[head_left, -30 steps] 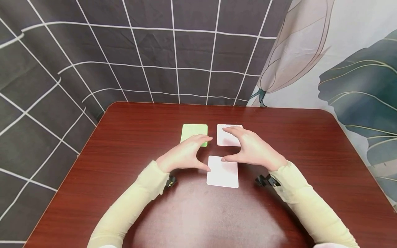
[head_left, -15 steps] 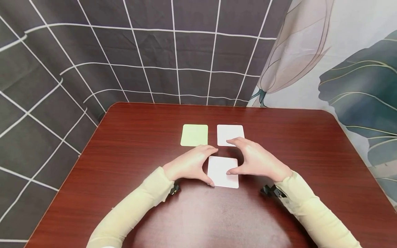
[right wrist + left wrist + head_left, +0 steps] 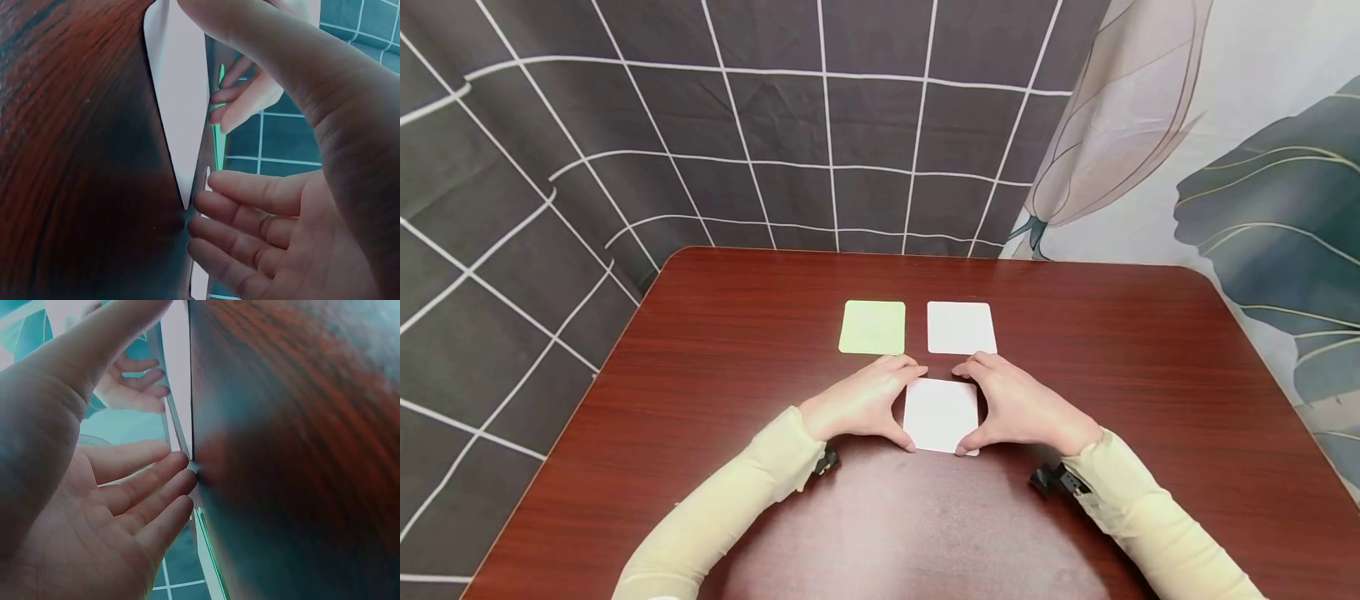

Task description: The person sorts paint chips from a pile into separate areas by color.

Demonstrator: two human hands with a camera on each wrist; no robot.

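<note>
So the near white card [image 3: 940,414] sits dead centre between both hands: left hand [image 3: 865,400] at its 9 o'clock, right hand [image 3: 1022,406] at 3, fingers spread wide and touching its edges, equally close.

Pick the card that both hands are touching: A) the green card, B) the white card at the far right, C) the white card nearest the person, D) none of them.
C: the left hand and the right hand bracket the nearest white card at its side edges, while the green card and the far white card lie apart, untouched.
</note>
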